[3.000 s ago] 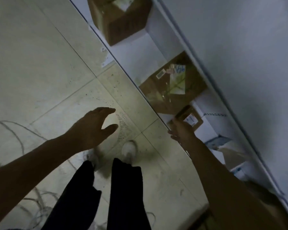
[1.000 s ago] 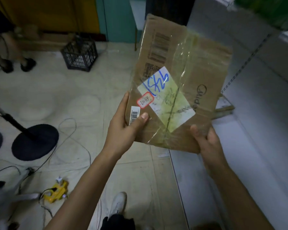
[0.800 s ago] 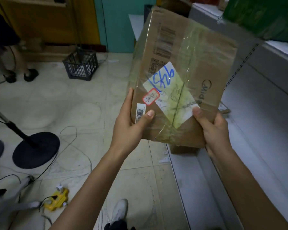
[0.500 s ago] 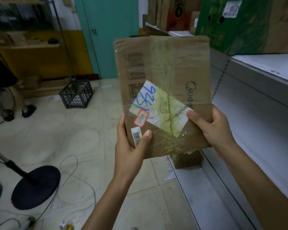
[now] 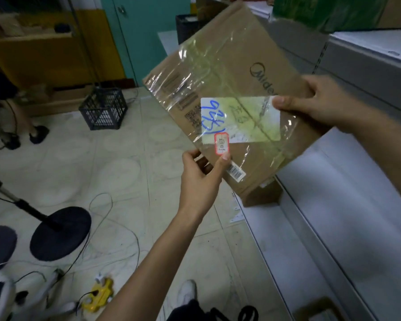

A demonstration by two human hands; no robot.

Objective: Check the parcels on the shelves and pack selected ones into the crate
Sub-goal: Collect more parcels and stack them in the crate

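I hold a flat brown cardboard parcel (image 5: 227, 72) wrapped in clear tape up in front of me, tilted so that its long side runs from upper right to lower left. It bears a white label with blue handwriting, a small red-edged sticker and a barcode. My left hand (image 5: 200, 179) pinches its lower edge by the red sticker. My right hand (image 5: 320, 103) grips its right edge, thumb on the label. A black plastic crate (image 5: 103, 110) stands on the floor at the far left of the parcel, well away from both hands.
Grey metal shelves (image 5: 347, 205) run along the right, with a green box (image 5: 329, 12) on the upper one and a small brown box (image 5: 262, 195) on the lowest. A fan stand base (image 5: 60, 232), cables and a yellow power strip (image 5: 97, 295) lie on the tiled floor. A person's legs (image 5: 14, 126) stand far left.
Three seconds ago both hands reached down to the low shelf. Since then I have lifted the parcel, and in the last half second turned it clockwise; my left hand shifted to its lower edge.
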